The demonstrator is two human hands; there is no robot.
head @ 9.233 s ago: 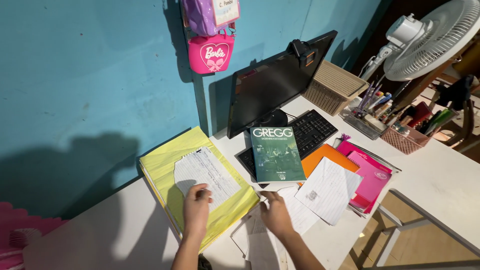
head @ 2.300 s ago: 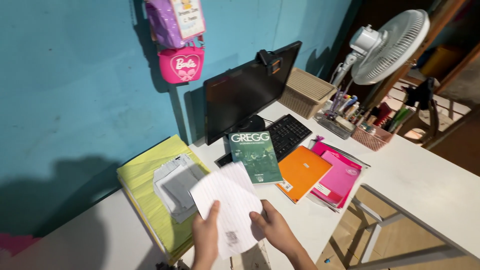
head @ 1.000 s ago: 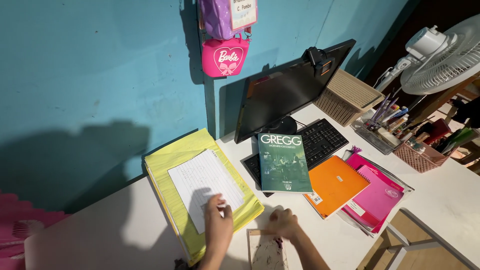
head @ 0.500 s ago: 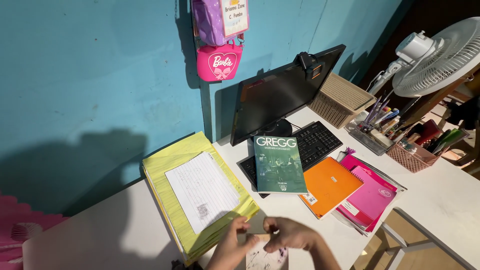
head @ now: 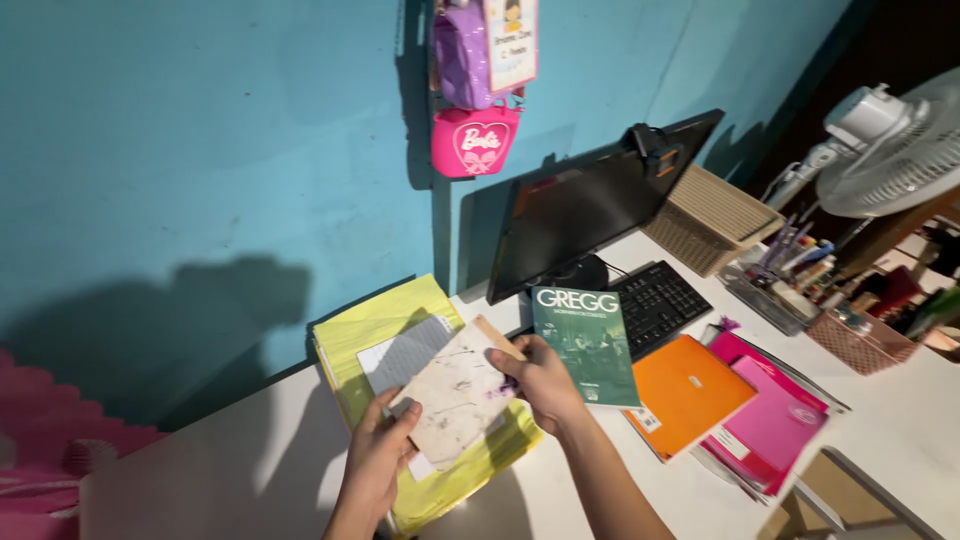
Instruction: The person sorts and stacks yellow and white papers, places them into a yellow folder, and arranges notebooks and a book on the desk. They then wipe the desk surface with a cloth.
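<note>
Beige and marked with purple scribbles, a stiff rectangular board [head: 458, 392] hangs tilted over the yellow paper pad [head: 385, 325], just above the lined white sheet [head: 408, 350] lying there. The left hand [head: 378, 450] grasps its near corner, the right hand [head: 538, 378] pinches its far edge (two grips keep it level, apparently). Right of them lie a green book [head: 587, 345], an orange notebook [head: 690, 390], pink folders [head: 775, 425] and a black keyboard [head: 662, 300].

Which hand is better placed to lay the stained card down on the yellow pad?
Probably the left hand: it holds the near corner of the stained card, right above the yellow pad. The right hand grips the far edge, beside the green book.
</note>
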